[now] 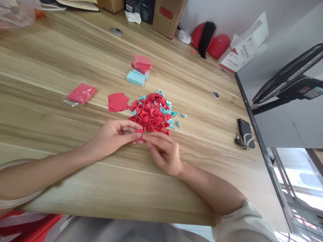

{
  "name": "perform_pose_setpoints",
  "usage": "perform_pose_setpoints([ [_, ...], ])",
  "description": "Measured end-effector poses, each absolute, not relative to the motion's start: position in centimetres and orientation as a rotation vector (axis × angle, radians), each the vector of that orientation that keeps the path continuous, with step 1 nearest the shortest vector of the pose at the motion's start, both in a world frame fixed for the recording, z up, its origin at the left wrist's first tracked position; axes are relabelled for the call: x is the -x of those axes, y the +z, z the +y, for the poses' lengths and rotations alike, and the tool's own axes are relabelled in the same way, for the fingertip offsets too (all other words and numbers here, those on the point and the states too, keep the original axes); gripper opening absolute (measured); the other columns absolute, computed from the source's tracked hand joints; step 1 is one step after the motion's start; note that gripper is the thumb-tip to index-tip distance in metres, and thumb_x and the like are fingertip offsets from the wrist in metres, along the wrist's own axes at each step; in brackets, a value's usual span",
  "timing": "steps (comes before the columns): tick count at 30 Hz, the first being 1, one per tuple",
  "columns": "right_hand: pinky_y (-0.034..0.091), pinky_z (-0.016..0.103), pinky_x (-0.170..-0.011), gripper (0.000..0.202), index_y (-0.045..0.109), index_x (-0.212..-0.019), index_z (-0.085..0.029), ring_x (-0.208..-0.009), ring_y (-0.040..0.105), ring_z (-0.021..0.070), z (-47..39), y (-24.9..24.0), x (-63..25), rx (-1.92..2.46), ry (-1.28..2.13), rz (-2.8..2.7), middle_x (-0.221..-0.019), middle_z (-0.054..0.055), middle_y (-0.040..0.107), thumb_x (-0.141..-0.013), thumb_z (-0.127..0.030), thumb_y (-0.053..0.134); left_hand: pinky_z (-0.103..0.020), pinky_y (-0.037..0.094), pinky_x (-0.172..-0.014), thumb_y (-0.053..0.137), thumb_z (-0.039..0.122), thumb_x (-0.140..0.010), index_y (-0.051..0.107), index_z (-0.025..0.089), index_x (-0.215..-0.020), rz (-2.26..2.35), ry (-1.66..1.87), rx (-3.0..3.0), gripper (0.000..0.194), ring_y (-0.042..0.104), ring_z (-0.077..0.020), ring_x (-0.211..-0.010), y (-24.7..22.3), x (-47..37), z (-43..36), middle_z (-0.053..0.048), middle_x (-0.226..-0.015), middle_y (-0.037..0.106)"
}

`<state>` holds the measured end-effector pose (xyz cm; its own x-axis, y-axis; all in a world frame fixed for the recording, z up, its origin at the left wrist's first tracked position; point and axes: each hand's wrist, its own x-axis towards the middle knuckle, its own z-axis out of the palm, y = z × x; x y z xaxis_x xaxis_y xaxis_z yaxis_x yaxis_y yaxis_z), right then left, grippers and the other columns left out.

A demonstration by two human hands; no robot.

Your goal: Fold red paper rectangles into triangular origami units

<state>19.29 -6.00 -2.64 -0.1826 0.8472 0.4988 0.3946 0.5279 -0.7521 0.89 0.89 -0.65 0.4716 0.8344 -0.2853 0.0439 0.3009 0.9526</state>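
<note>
My left hand [118,134] pinches a small red folded paper [139,132] between thumb and fingers. From the other side, the fingertips of my right hand [164,149] are closed on the same piece; most of it is covered by fingers. Just beyond both hands lies a heap of red folded paper triangles [152,116], with light blue triangles [174,114] along its right and far sides. A round red pleated paper piece [155,97] rests at the back of the heap. Left of it are flat red paper squares [118,102].
A bagged red paper pack [82,93] lies at the left. Behind the heap sit stacked red packs [141,63] and blue packs [136,78]. A black phone-like object [245,131] with keys is at the right, near a fan [290,77]. Boxes [168,16] stand at the back.
</note>
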Motion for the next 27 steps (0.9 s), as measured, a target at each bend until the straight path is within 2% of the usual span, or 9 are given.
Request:
perform_pose_setpoints([
  [2, 0.061, 0.028, -0.071, 0.022, 0.069, -0.109, -0.02, -0.08, 0.07, 0.0151, -6.0, -2.7, -19.2, 1.122, 0.784, -1.597, -0.096, 0.009, 0.073, -0.095, -0.022, 0.053, -0.015, 0.058, -0.064, 0.08, 0.025, -0.07, 0.072, 0.019, -0.088, 0.934, 0.66, -1.156, 0.02, 0.075, -0.0132, -0.068, -0.5, -0.9, 0.8, 0.002, -0.073, 0.078],
  [4, 0.058, 0.025, -0.057, 0.02, 0.07, -0.101, -0.018, -0.063, 0.067, 0.0131, -5.9, -2.8, -19.1, 1.168, 1.024, -1.423, -0.078, 0.006, 0.072, -0.094, -0.03, 0.055, -0.013, 0.058, -0.063, 0.078, 0.023, -0.072, 0.072, 0.02, -0.087, 0.934, 0.674, -1.201, 0.017, 0.075, -0.0124, -0.068, -0.1, -1.0, 0.6, 0.002, -0.072, 0.078],
  [7, 0.053, 0.022, -0.051, 0.02, 0.069, -0.087, -0.017, -0.054, 0.063, 0.0112, -5.6, -2.5, -19.1, 1.184, 1.215, -1.313, -0.065, 0.003, 0.068, -0.089, -0.036, 0.063, -0.01, 0.056, -0.059, 0.075, 0.02, -0.074, 0.072, 0.02, -0.086, 0.947, 0.701, -1.295, 0.012, 0.075, -0.0114, -0.067, 0.5, -1.0, 0.4, 0.003, -0.069, 0.078],
  [11, 0.05, 0.021, -0.052, 0.024, 0.069, -0.079, -0.017, -0.055, 0.061, 0.0099, -5.4, -1.9, -19.1, 1.165, 1.273, -1.294, -0.063, 0.002, 0.067, -0.086, -0.039, 0.067, -0.01, 0.055, -0.056, 0.074, 0.02, -0.074, 0.072, 0.02, -0.084, 0.954, 0.73, -1.381, 0.01, 0.074, -0.011, -0.066, 1.1, -0.9, 0.2, 0.004, -0.069, 0.077],
  [16, 0.046, 0.022, -0.05, 0.028, 0.071, -0.078, -0.017, -0.053, 0.056, 0.0095, -5.4, -1.8, -19.1, 1.177, 1.312, -1.296, -0.063, 0.002, 0.067, -0.084, -0.044, 0.068, -0.011, 0.056, -0.057, 0.073, 0.022, -0.073, 0.072, 0.02, -0.083, 0.959, 0.726, -1.408, 0.01, 0.075, -0.0118, -0.067, 1.1, -1.0, 0.1, 0.004, -0.07, 0.078],
  [22, 0.045, 0.023, -0.053, 0.017, 0.068, -0.076, -0.016, -0.056, 0.056, 0.0098, -5.3, -1.9, -19.0, 1.173, 1.367, -1.267, -0.068, 0.003, 0.07, -0.081, -0.033, 0.07, -0.014, 0.057, -0.058, 0.073, 0.024, -0.071, 0.071, 0.02, -0.084, 0.953, 0.673, -1.385, 0.014, 0.075, -0.0141, -0.067, 1.0, -1.1, 0.1, 0.003, -0.07, 0.078],
  [27, 0.041, 0.022, -0.05, 0.018, 0.064, -0.072, -0.017, -0.053, 0.05, 0.0088, -5.4, -2.0, -18.9, 1.231, 1.358, -1.279, -0.064, 0.001, 0.064, -0.079, -0.032, 0.069, -0.013, 0.056, -0.056, 0.073, 0.024, -0.072, 0.071, 0.02, -0.086, 0.954, 0.643, -1.365, 0.015, 0.075, -0.0139, -0.067, 1.1, -1.0, 0.0, 0.002, -0.071, 0.078],
])
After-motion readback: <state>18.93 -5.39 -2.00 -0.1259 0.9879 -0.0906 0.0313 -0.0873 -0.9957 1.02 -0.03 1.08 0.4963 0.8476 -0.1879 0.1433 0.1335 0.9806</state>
